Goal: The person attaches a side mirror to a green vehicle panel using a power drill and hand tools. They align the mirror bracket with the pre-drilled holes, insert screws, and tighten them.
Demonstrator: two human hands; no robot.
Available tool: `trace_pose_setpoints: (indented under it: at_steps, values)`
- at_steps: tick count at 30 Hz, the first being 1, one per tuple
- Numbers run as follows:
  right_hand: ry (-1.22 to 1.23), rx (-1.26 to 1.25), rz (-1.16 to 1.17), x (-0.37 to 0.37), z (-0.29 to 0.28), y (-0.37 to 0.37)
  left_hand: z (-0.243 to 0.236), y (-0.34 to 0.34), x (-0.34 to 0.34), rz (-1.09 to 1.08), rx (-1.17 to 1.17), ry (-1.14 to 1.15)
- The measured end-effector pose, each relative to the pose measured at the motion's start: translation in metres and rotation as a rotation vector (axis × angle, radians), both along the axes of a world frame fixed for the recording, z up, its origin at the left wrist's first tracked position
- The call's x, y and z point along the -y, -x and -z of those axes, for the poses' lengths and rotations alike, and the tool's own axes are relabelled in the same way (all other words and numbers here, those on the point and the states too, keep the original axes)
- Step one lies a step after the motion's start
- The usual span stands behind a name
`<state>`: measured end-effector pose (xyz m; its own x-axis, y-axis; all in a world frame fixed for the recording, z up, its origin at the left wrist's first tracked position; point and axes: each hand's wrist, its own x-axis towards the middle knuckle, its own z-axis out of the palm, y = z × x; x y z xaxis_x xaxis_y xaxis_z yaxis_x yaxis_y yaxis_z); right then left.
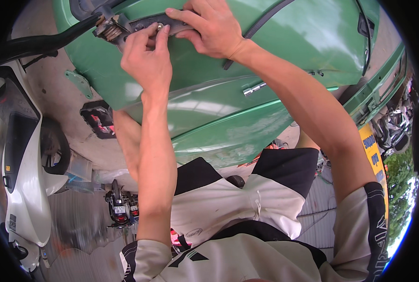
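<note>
My left hand (pixel 148 61) is closed, thumb and forefinger pinching a small silver fastener (pixel 159 26) on a dark metal bracket (pixel 139 23) at the top of a green vehicle panel (pixel 209 108). My right hand (pixel 209 33) has its thumb and fingers closed on the right part of that bracket. A coiled spring and hinge fitting (pixel 111 30) sit left of my left hand, with a black bar (pixel 45 44) running off leftward. A chrome socket tool (pixel 254 89) lies on the panel below my right hand, partly hidden by my forearm.
A white scooter (pixel 26 197) stands at the left. An open black case (pixel 96 120) with red items sits beside the panel. A black strip (pixel 252 29) lies on the panel. Motorbikes (pixel 392 131) and a yellow sign (pixel 371 150) are at the right, more small motorbikes (pixel 118 207) below.
</note>
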<state>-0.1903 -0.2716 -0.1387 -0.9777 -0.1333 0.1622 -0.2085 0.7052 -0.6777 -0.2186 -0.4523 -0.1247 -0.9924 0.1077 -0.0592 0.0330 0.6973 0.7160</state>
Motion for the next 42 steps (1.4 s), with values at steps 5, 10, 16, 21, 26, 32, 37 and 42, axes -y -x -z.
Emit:
trace_pose_setpoints:
  at_steps: [5,10,16,21,26,32,37,42]
  values:
    - [0.03,0.028,0.027,0.002,-0.002,0.0,0.022,-0.004,0.003,0.002,-0.125,-0.018]
    - [-0.084,0.001,0.066,0.009,0.011,-0.005,0.031,-0.004,0.009,0.051,-0.249,0.003]
    - [-0.087,0.008,0.051,0.004,0.014,-0.007,0.021,-0.007,0.012,0.082,-0.089,-0.034]
    - [-0.103,0.013,0.057,0.004,0.012,-0.008,0.031,-0.009,0.007,0.011,-0.149,-0.013]
    - [-0.111,0.032,0.054,0.001,0.011,-0.01,0.032,-0.014,-0.005,-0.052,-0.215,0.022]
    - [-0.105,0.031,0.064,0.012,0.013,-0.007,0.031,-0.015,-0.008,-0.229,-0.089,-0.267]
    - [-0.101,-0.002,0.052,0.011,0.016,-0.004,0.03,-0.014,-0.006,-0.132,-0.091,-0.241]
    - [-0.123,0.057,0.054,0.003,0.012,-0.011,0.031,-0.015,-0.007,-0.15,-0.069,-0.243]
